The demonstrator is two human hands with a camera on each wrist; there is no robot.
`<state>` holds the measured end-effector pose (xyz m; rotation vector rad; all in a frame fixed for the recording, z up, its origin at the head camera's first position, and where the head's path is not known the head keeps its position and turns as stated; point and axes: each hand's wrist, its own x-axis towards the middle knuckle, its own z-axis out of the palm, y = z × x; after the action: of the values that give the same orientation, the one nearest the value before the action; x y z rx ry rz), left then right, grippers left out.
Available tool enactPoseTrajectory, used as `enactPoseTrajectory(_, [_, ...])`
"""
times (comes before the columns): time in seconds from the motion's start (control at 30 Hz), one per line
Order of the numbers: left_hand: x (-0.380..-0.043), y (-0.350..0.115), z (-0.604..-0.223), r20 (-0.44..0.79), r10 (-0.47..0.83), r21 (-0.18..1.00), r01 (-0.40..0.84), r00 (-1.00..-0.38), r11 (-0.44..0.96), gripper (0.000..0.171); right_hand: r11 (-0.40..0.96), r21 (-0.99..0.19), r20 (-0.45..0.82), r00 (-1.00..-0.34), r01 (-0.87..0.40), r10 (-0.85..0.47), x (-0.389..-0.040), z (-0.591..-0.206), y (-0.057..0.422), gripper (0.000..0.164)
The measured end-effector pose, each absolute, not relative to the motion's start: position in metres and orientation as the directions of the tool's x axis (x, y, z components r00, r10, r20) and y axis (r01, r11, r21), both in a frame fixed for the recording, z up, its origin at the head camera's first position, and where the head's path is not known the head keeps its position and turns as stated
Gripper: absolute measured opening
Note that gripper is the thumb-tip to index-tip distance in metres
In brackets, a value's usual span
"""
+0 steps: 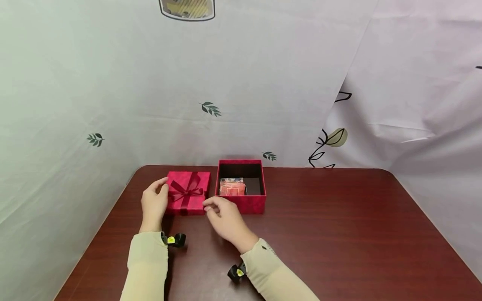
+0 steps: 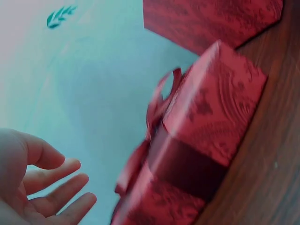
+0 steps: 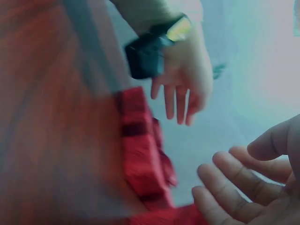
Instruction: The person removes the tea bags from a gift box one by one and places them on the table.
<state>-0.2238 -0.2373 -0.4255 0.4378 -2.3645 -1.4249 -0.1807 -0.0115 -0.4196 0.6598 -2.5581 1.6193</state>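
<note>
A red patterned box lid [image 1: 197, 184] with a dark red ribbon bow [image 1: 187, 191] lies on the table. My left hand [image 1: 154, 204] hovers at its left edge; in the left wrist view the loosely bent fingers [image 2: 61, 183] stand apart from the lid [image 2: 229, 98]. Near the lid's front right corner is my right hand [image 1: 226, 219], its fingers [image 3: 234, 187] relaxed and spread in the right wrist view, holding nothing. Right of the lid stands the open red box [image 1: 253, 205], dark inside. Small flat packets [image 1: 232, 189], orange-red and multicoloured, lie in its left part.
Both things rest near the back edge of a dark red-brown wooden table [image 1: 339, 225]. Behind it hangs a pale cloth [image 1: 263, 83] with leaf prints. Each wrist wears a black camera strap, the left camera [image 1: 180, 240] standing close above the tabletop.
</note>
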Motion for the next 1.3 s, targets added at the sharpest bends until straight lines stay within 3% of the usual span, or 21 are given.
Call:
enactPoseTrajectory(0.27, [-0.224, -0.219, -0.419, 0.408, -0.165, 0.706, 0.196, -0.898, 0.681, 0.045, 0.315, -0.844, 0.403, -0.901, -0.434, -0.159, -0.193, -0.397, 0.021, 0.018])
enactPoseTrajectory(0.47, [-0.22, -0.198, -0.408, 0.499, 0.06, 0.551, 0.37, -0.865, 0.748, 0.05, 0.289, -0.879, 0.385, -0.922, -0.379, -0.037, -0.214, -0.391, 0.047, 0.016])
enactPoseTrajectory(0.87, [-0.216, -0.163, -0.411, 0.423, 0.314, 0.323, 0.465, -0.85, 0.824, 0.063, 0.469, -0.857, 0.205, -0.976, -0.215, -0.074, -0.245, -0.391, 0.064, 0.023])
enactPoseTrajectory(1.07, [-0.217, -0.153, -0.421, 0.339, 0.36, 0.252, 0.452, -0.869, 0.855, 0.066, 0.573, -0.804, 0.11, -0.987, -0.157, -0.115, -0.256, -0.388, 0.059, 0.036])
enactPoseTrajectory(1.3, [-0.217, -0.15, -0.43, 0.296, 0.368, 0.252, 0.444, -0.881, 0.86, 0.069, 0.679, -0.728, 0.01, -0.992, -0.093, -0.125, -0.27, -0.386, 0.049, 0.038])
